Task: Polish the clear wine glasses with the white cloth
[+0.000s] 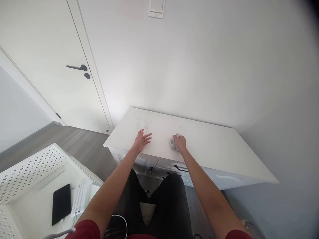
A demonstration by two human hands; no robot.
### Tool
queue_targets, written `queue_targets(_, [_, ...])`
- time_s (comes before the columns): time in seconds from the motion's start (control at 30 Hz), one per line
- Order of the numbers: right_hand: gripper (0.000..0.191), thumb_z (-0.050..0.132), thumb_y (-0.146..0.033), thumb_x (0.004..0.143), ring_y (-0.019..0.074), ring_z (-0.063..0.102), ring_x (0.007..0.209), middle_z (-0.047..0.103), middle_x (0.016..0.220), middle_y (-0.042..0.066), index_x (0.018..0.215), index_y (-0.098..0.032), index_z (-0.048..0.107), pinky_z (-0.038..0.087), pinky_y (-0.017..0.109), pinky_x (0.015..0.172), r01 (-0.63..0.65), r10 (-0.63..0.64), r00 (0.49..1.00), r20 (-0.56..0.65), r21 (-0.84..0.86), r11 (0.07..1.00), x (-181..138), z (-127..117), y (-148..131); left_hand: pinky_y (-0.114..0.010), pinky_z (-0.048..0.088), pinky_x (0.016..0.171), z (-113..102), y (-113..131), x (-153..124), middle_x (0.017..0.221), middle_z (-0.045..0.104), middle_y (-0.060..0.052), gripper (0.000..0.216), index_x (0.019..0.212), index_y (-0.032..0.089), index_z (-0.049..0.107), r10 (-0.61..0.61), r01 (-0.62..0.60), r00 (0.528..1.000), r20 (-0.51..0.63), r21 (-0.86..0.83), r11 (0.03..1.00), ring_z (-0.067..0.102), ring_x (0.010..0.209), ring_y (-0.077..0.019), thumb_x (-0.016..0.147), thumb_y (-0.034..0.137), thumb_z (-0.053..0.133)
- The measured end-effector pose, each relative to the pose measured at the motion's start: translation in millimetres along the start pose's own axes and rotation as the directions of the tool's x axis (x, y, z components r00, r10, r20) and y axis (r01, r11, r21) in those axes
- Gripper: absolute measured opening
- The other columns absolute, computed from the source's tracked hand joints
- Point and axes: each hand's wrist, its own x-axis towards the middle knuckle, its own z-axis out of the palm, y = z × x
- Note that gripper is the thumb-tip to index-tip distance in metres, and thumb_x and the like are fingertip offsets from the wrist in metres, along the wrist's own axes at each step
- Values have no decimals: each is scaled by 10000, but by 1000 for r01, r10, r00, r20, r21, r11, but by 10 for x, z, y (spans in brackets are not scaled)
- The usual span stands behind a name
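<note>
A white desk stands against the wall in front of me. My left hand is open, fingers spread, just in front of two clear glasses standing near the desk's far left. My right hand is closed on a small grey cloth and on the base of another clear glass standing on the desktop. The glasses are transparent and faint against the white surface.
A white perforated cart at lower left holds a black phone and a white cabled device. A white door with a black handle is at upper left. Desk drawers with black handles sit below the desktop edge. My legs are under the desk.
</note>
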Motion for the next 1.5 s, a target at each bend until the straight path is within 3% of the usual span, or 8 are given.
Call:
queue_targets(0.33, [212, 771, -326, 738, 209, 640, 885, 698, 887, 72, 823, -180, 643, 475, 259, 694, -56, 54, 998, 18, 158, 986, 283, 26, -135, -275, 592, 805, 103, -5, 261, 1418, 660, -182, 724, 1558, 267, 312, -106, 120, 991, 82, -188, 975, 738, 1066, -204, 974, 593, 589])
queue_targets(0.6, [352, 620, -554, 797, 174, 590, 592, 585, 611, 4, 713, -216, 567, 507, 291, 553, -238, 168, 970, 174, 561, 793, -848, -367, 264, -208, 583, 822, 288, 106, 185, 1440, 629, -198, 396, 1169, 166, 571, -51, 81, 993, 106, -301, 950, 687, 1212, -190, 992, 518, 606])
queue_targets(0.83, [197, 769, -369, 785, 226, 716, 798, 734, 809, 24, 894, -217, 710, 612, 328, 667, -522, 189, 851, 490, 828, 205, -1773, -576, 584, -332, 625, 819, 666, 46, -613, 1375, 662, -159, 474, 1276, 227, 536, 108, -110, 993, 43, 24, 994, 738, 1088, -250, 944, 540, 667])
queue_targets(1.03, [211, 791, -149, 676, 215, 723, 837, 759, 908, 41, 866, -196, 709, 610, 285, 659, -498, 330, 838, 434, 855, 142, -1959, -847, 809, -368, 649, 782, 879, 59, -1500, 1262, 688, -111, 485, 1295, 272, 499, 274, -256, 962, 13, 400, 880, 760, 992, -236, 921, 508, 699])
queue_targets(1.17, [314, 783, -312, 789, 219, 723, 886, 761, 1044, 70, 1074, -195, 723, 599, 285, 680, -233, 285, 950, 125, 892, 387, -2184, -902, 417, -366, 627, 909, 1027, -16, -1847, 1361, 638, -102, 489, 1275, 286, 528, 326, -317, 943, 60, 452, 834, 746, 1077, -225, 877, 430, 774])
queue_targets(1.3, [424, 644, -418, 957, 205, 715, 795, 761, 1018, 76, 1328, -213, 635, 600, 320, 705, 195, -104, 976, -193, 549, 813, -2476, -798, -48, -366, 615, 950, 1160, -119, -2048, 1369, 642, -113, 532, 1268, 267, 572, 344, -340, 936, 81, 467, 816, 738, 1120, -242, 821, 395, 830])
queue_targets(1.37, [485, 559, -365, 1013, 246, 727, 1038, 725, 1251, 122, 1480, -235, 527, 599, 382, 898, 398, -406, 910, -89, 467, 790, -2577, -753, -123, -360, 622, 922, 1190, -94, -2098, 1333, 669, -121, 523, 1267, 250, 577, 355, -342, 932, 65, 480, 808, 753, 1077, -238, 832, 411, 817])
queue_targets(1.5, [766, 544, -219, 1001, 284, 450, 1481, 437, 1628, 127, 1665, -303, 171, 379, 518, 1210, 713, -789, 612, 57, 392, 581, -2604, -795, -18, -332, 625, 837, 1189, 71, -2156, 1095, 755, -92, 463, 1244, 220, 596, 310, -359, 933, 182, 531, 767, 767, 979, -233, 875, 442, 766])
